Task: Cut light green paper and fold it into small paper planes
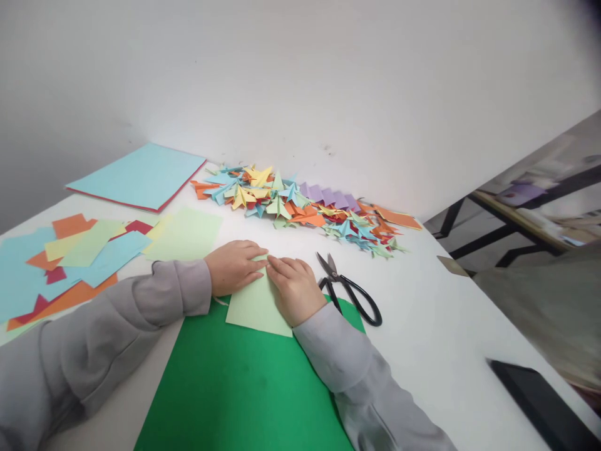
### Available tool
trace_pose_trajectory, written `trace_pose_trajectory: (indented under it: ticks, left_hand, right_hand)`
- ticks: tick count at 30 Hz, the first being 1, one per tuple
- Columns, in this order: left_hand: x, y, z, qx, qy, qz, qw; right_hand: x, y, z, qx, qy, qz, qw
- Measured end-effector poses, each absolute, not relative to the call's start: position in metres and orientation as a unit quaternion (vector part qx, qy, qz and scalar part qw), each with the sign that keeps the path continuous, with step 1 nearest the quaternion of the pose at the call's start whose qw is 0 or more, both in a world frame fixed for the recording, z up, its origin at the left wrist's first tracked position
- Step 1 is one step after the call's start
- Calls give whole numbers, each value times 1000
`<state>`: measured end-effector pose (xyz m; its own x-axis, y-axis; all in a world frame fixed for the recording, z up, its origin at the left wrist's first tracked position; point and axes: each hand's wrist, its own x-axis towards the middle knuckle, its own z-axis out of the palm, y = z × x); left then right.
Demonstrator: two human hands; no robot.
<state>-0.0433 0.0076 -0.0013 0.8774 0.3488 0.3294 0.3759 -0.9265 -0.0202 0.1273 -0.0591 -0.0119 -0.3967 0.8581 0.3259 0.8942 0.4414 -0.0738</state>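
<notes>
Hands press pale green paper flat, fingers together.

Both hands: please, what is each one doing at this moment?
Left hand: open, fingers on the pale green sheet.
Right hand: on the same sheet; whether it grips cannot be told.

both hands on pale green paper | green sheet beneath | open scissors right
</notes>
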Motion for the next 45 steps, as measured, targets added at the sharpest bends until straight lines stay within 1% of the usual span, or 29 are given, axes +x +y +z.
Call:
trace_pose_trajectory:
  ticks: [3,5,10,15,28,31,34,36,42,45]
  left_hand:
    - [-43,6,0,-968,-187,-159,50]
    - [-42,6,1,-968,-183,-163,55]
    - [-41,7,1,-970,-176,-156,57]
    - [-39,6,4,-968,-204,-132,57]
    - [-38,7,0,-964,-204,-141,93]
    - [-37,7,-1,-963,-205,-150,91]
    - [-35,6,-2,-960,-207,-164,89]
    - [-34,5,-2,-960,-202,-170,88]
    - [-32,4,0,-964,-199,-158,78]
    - [-33,6,2,-960,-232,-149,52]
  right_hand:
    - [124,-64,-11,-572,-802,1,173]
    - [123,-66,-10,-580,-797,14,169]
    - [121,-69,-4,-567,-815,-27,116]
    - [118,-73,5,-575,-815,-52,54]
    - [118,-95,26,-599,-796,-85,-13]
    - [122,-92,27,-615,-782,-96,3]
    - [125,-81,20,-640,-757,-121,56]
    - [125,-74,14,-630,-764,-115,79]
    - [116,-66,4,-635,-765,-86,66]
    - [113,-67,6,-636,-764,-83,75]
